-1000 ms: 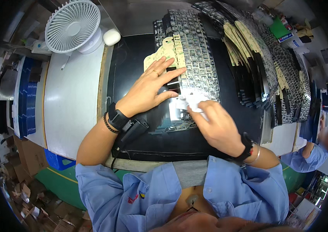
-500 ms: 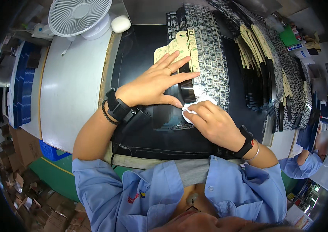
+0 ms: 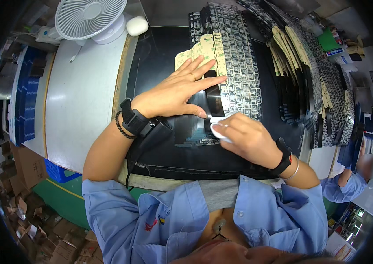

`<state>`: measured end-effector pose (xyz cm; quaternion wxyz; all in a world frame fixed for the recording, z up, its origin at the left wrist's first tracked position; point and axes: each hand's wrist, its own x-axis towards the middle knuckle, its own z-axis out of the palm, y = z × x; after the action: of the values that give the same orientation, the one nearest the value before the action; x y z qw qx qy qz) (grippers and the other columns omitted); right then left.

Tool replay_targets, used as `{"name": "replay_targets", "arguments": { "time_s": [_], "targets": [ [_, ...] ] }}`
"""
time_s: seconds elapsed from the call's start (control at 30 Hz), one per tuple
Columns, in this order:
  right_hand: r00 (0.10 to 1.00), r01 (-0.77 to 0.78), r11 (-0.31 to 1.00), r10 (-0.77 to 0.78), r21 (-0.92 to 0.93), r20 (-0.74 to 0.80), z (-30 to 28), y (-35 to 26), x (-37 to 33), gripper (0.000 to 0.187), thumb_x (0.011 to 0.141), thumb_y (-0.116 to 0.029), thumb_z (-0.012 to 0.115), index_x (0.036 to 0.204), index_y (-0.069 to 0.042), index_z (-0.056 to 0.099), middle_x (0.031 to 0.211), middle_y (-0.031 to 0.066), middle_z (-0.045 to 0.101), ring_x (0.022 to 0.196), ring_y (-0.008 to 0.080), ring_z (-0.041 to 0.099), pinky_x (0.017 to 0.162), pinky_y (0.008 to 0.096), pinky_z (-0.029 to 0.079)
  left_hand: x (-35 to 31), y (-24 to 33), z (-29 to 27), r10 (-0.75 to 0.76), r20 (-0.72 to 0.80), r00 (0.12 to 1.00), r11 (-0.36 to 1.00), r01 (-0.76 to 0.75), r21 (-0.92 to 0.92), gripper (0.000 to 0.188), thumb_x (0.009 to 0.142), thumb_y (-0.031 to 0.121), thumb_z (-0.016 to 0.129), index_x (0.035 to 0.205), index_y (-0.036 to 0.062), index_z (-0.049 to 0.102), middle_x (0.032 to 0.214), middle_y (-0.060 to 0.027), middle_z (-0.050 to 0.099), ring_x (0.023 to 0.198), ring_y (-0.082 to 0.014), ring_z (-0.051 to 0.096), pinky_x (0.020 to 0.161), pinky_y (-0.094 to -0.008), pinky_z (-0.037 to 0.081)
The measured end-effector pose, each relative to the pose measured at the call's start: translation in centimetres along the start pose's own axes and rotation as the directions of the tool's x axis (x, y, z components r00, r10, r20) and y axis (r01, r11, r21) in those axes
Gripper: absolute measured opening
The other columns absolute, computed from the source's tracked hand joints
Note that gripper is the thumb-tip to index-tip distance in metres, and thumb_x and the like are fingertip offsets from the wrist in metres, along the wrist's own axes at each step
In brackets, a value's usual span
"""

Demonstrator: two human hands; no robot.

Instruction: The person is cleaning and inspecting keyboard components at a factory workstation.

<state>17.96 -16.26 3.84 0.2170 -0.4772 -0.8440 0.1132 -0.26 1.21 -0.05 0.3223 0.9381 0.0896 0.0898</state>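
Note:
My left hand lies flat with fingers spread over a yellowish sheet and a dark flat strip, pressing them down. Between the bent fingers of my right hand is a crumpled white cloth, held at the lower end of the dark strip, close to my left thumb. Under and beside these lies a stack of thin sheets patterned with rows of square cutouts. Dark edges of layered sheets fan out below my left hand.
More patterned sheets stand fanned at the right, some with yellowish strips. A white fan and a rounded white object are at the far left. A dark device sits by my left wrist. Another person is at right.
My right hand has shifted slightly right, and the cloth now bunches lower under its fingers. My left hand has slid up a little, still spread.

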Motion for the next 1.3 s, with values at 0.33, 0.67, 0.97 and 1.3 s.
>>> {"name": "replay_targets", "arguments": {
  "time_s": [0.33, 0.67, 0.97, 1.3],
  "targets": [
    [0.989, 0.082, 0.931, -0.121, -0.356, -0.087, 1.0, -0.6, 1.8, 0.031, 0.075, -0.011, 0.061, 0.102, 0.004, 0.065, 0.099, 0.0095, 0.062, 0.086, 0.0192, 0.059, 0.071, 0.0290, 0.052, 0.1, -0.9, -0.9, 0.008, -0.083, 0.997, 0.929, -0.038, -0.368, 0.048, 0.093, 0.023, 0.058, 0.140, 0.0155, 0.051, 0.157, -0.0153, 0.027, 0.147, -0.0352, 0.015, 0.119, -0.0468, 0.008],
    [0.982, -0.185, 0.982, 0.184, -0.033, -0.035, -2.2, -0.4, 0.8, 0.044, 0.071, 0.004, 0.062, 0.115, 0.001, 0.060, 0.106, 0.0146, 0.057, 0.096, 0.0309, 0.057, 0.086, 0.0366, 0.049, 0.3, 0.2, 0.7, 0.007, -0.104, 0.995, 0.997, 0.001, 0.075, 0.042, 0.092, 0.021, 0.059, 0.133, 0.0265, 0.058, 0.156, -0.0112, 0.030, 0.142, -0.0413, 0.026, 0.117, -0.0504, 0.020],
    [0.946, -0.280, 0.954, 0.255, -0.109, -0.201, -1.8, 0.0, 2.4, 0.047, 0.068, 0.006, 0.065, 0.115, 0.001, 0.061, 0.104, 0.0165, 0.058, 0.094, 0.0329, 0.057, 0.085, 0.0390, 0.049, 0.7, -0.2, 0.7, -0.001, -0.144, 0.990, 0.995, 0.015, 0.099, 0.046, 0.093, 0.017, 0.056, 0.139, 0.0169, 0.052, 0.153, -0.0075, 0.037, 0.140, -0.0357, 0.032, 0.115, -0.0486, 0.025],
    [0.978, -0.209, 0.949, 0.206, -0.236, -0.036, 2.3, -0.8, 3.3, 0.035, 0.076, -0.004, 0.058, 0.109, 0.008, 0.059, 0.104, 0.0169, 0.054, 0.086, 0.0254, 0.054, 0.078, 0.0315, 0.049, 0.4, -0.3, 0.2, 0.027, -0.094, 0.995, 0.992, -0.015, 0.122, 0.040, 0.087, 0.015, 0.061, 0.124, 0.0035, 0.057, 0.152, -0.0088, 0.036, 0.140, -0.0369, 0.030, 0.115, -0.0500, 0.024]
  ]
}}
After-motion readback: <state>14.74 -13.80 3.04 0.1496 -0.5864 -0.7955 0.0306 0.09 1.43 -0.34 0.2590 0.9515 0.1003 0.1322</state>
